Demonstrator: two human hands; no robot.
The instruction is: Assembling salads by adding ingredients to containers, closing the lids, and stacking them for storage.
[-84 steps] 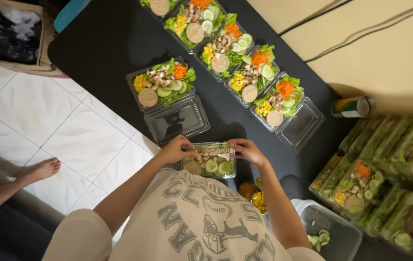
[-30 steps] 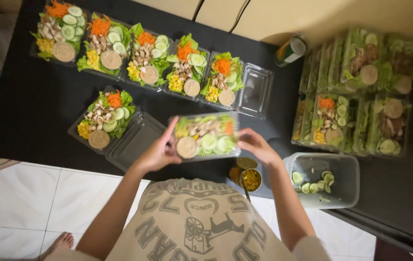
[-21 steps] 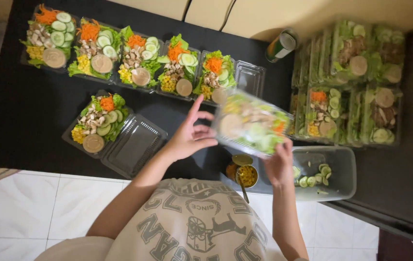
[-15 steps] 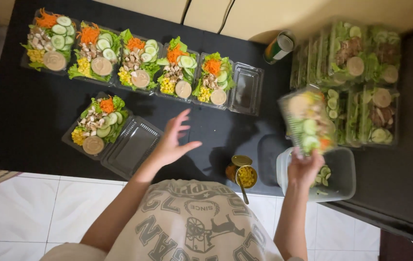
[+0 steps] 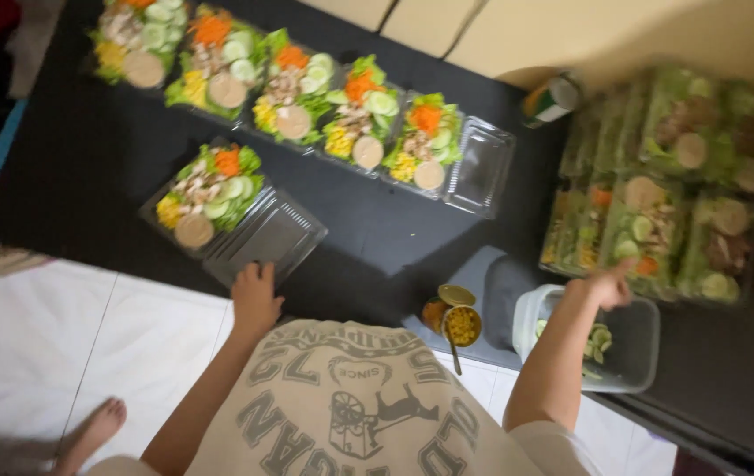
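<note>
a row of open clear plastic salad boxes lines the far side of the black table. one more open box sits nearer, its lid by the left hand. closed salad boxes are stacked at right, beside a green-and-orange can.

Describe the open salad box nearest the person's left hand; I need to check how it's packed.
The open salad box is a clear plastic hinged clamshell lying flat on the black table, apart from the row behind it. Its tray holds green lettuce, yellow corn, cucumber slices, grated orange carrot, pale shredded pieces and a round lidded cup of tan sauce. The empty lid lies folded open toward the table edge. The left hand touches the lid's near edge with its fingertips.
</note>
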